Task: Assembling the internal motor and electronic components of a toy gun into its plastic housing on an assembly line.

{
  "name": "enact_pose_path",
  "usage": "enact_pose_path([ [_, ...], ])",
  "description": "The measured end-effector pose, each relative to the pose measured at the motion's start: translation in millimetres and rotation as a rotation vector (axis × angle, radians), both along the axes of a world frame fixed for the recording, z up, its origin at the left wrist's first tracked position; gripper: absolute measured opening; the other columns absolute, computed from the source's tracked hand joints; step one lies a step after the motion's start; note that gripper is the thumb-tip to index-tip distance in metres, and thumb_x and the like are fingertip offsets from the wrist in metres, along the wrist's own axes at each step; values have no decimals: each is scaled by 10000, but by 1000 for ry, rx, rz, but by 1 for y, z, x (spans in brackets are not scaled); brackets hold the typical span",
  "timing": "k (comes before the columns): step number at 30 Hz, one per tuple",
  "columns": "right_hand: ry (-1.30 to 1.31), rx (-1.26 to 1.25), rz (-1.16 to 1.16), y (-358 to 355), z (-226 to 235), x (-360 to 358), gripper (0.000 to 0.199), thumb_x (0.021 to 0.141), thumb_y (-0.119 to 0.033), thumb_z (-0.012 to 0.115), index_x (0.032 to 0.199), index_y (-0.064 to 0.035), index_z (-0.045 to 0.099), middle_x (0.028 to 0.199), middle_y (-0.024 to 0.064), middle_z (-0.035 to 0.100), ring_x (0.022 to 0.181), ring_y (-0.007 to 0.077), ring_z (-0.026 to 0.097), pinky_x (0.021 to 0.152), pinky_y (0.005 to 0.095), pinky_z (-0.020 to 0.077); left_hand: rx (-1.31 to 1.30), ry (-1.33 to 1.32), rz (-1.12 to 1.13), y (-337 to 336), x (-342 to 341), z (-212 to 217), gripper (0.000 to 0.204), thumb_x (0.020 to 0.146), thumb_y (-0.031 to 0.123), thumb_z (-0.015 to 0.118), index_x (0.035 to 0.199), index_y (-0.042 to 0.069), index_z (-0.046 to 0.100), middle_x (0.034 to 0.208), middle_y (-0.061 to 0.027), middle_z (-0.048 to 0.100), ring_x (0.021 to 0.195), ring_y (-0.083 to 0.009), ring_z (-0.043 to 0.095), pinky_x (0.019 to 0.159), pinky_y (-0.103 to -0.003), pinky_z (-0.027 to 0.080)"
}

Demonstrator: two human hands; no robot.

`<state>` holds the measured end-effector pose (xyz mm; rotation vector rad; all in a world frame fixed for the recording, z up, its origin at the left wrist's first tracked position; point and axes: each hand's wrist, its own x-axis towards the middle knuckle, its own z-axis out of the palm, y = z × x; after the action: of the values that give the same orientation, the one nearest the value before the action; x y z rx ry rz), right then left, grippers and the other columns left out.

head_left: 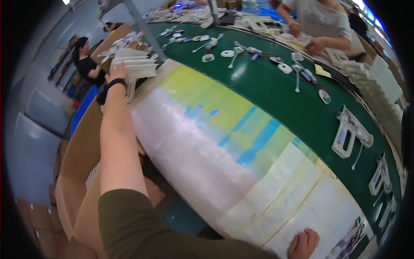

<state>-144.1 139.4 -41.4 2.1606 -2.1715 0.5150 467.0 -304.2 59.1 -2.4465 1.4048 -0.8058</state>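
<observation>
Beside the green conveyor belt [267, 93], the left hand [117, 74] grips a stack of white plastic trays [134, 64], fingers closed around it for carrying; the right hand [303, 244] rests fisted on the taped table edge [241, 172].

Left arm stretched far forward and away from the body, bare forearm running up from an olive-green sleeve at the lower edge, elbow nearly straight. Dark band around the wrist. Left hand [117, 71] at full reach, back of the hand towards the wearer, fingers hidden beyond it, so the grip cannot be judged. Right hand [303, 244] low at the bottom edge, close to the body, fingers curled under into a loose fist, knuckles up. Right forearm out of sight. The two hands well apart.
</observation>
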Motion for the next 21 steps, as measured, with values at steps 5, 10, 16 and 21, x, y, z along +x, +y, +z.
enact_pose_path([
  [5,-13,-30,-19,0,-3,-2,165,710,-32,627,865,-23,570,956,147,561,912,327,519,804,413,423,68,-315,-207,-10,-18,-10,252,851,192,413,988,160,623,1094,-61,578,1014,-243,549,816,-475,393],
  [10,-80,-85,25,-8,-4,3,155,663,-63,642,793,-58,557,961,111,547,909,312,508,777,402,417,105,-139,-291,-16,3,4,226,821,122,441,894,86,651,933,-141,642,877,-328,613,711,-467,488],
  [16,-134,-112,1,-1,-8,-2,197,680,-87,659,856,-56,577,1025,131,546,939,331,506,805,412,418,574,493,-1317,80,-284,67,146,775,115,542,804,-21,586,791,-222,588,762,-361,572,672,-414,450],
  [21,-203,-474,-88,13,-15,-1,338,712,-197,655,1003,-61,550,1211,208,480,1133,392,427,951,511,313,1257,986,-1617,178,-442,-40,243,866,205,481,806,-26,523,782,-238,558,720,-365,537,668,-406,426],
])
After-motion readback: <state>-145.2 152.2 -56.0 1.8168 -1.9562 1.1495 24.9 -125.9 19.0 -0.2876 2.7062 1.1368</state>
